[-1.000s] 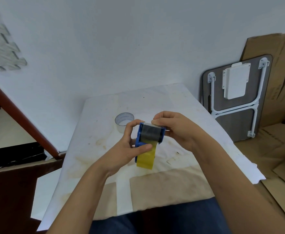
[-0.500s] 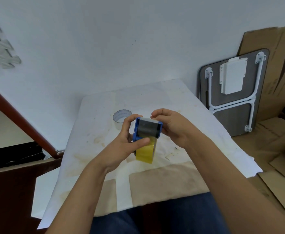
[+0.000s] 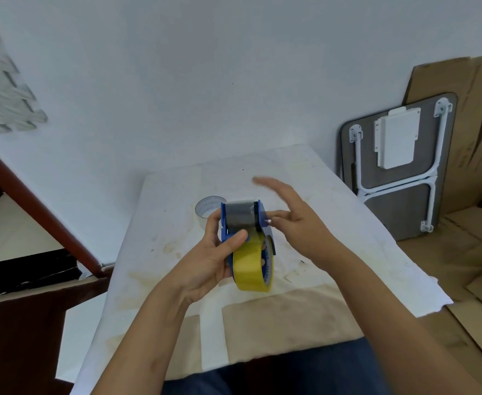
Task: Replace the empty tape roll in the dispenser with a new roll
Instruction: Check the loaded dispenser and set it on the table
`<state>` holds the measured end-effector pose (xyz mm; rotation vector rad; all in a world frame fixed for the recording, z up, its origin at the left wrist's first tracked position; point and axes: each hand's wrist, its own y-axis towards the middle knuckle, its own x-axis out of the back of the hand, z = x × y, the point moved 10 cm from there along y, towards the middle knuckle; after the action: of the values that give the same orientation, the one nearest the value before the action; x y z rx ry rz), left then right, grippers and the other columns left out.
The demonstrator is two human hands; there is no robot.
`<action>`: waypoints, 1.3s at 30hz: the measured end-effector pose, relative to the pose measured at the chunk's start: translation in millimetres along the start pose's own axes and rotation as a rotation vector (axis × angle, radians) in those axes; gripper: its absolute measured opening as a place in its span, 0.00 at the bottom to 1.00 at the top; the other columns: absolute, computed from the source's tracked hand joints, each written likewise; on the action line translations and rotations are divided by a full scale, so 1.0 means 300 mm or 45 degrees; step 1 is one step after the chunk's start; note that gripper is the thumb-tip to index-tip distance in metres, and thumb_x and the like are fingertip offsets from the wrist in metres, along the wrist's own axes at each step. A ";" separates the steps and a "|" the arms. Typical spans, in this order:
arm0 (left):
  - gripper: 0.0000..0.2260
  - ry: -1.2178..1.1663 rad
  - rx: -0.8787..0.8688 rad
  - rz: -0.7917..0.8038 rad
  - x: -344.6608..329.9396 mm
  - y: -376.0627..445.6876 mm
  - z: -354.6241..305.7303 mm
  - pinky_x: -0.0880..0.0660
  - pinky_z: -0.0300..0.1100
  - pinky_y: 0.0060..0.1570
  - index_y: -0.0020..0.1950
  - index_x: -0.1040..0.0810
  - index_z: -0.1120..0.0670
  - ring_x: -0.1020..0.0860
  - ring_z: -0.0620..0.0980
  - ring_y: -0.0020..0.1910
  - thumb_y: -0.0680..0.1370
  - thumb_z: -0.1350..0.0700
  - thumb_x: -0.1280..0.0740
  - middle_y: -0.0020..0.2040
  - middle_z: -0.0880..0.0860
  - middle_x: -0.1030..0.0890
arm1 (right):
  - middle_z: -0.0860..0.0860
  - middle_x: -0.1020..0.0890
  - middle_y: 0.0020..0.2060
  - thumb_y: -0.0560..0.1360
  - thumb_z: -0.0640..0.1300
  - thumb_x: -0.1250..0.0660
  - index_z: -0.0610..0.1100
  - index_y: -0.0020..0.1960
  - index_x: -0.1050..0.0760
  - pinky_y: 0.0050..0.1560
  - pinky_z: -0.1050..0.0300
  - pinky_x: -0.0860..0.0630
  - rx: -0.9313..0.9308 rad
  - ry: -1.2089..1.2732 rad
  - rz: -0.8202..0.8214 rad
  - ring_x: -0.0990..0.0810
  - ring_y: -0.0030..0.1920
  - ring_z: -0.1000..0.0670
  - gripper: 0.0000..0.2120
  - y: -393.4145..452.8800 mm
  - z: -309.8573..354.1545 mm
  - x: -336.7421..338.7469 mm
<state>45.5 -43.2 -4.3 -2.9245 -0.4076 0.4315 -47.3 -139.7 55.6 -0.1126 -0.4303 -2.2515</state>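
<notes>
While the left hand clamps the blue dispenser | yellow tape roll mounted | right hand spread open beside it

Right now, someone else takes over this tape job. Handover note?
Left hand: grips the blue dispenser, held above the table.
Right hand: open, empty, fingers spread just right of the dispenser, not gripping it.
Yellow tape roll: sits in the dispenser.
Empty roll: on the table behind the dispenser.
Done: old roll out, new roll in.
Left: I can't tell if the tape end is threaded over the roller; check it, then set the dispenser down.
</notes>
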 end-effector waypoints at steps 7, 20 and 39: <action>0.29 -0.096 0.093 -0.042 -0.007 0.010 0.019 0.17 0.59 0.52 0.73 0.33 0.43 0.17 0.64 0.56 0.73 0.52 0.29 0.62 0.62 0.17 | 0.52 0.18 0.61 0.78 0.32 0.41 0.49 0.69 0.27 0.55 0.61 0.21 -0.185 -0.054 0.011 0.19 0.59 0.55 0.22 -0.009 -0.072 -0.002; 0.26 -0.293 0.313 -0.131 -0.049 0.146 -0.005 0.15 0.49 0.35 0.73 0.28 0.61 0.14 0.57 0.32 0.80 0.48 0.33 0.48 0.66 0.14 | 0.57 0.24 0.62 0.73 0.34 0.28 0.61 0.69 0.41 0.55 0.57 0.19 -0.371 0.006 0.249 0.20 0.59 0.51 0.36 0.036 -0.110 0.017; 0.33 0.483 0.249 -0.170 0.010 0.302 -0.103 0.16 0.46 0.45 0.77 0.35 0.54 0.15 0.53 0.49 0.75 0.56 0.24 0.58 0.60 0.15 | 0.44 0.26 0.66 0.71 0.39 0.27 0.49 0.76 0.44 0.57 0.45 0.22 -0.465 -0.492 -0.213 0.23 0.60 0.41 0.40 0.186 -0.200 0.192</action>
<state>79.8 -131.8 6.8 -2.6831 -0.4697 -0.0983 -39.7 -235.5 27.2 -0.7335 -0.2280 -2.4560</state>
